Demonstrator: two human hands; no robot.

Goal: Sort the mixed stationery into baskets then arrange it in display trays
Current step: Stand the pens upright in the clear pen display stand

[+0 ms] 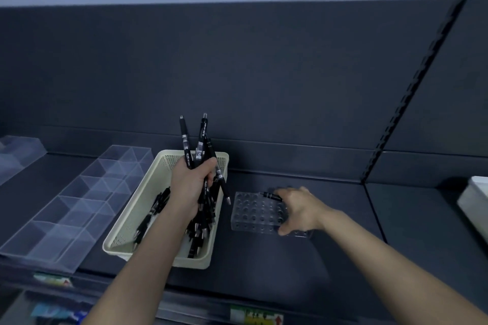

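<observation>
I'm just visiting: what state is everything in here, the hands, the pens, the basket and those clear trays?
Cream basket, holding loose black pens.
Holed block, flat on the shelf, no pen standing in its visible holes.
Divided tray, flat on the shelf, no stationery seen inside.
Left hand, gripping a bunch of pens above the basket.
Right hand, pinching a single pen over the block.
</observation>
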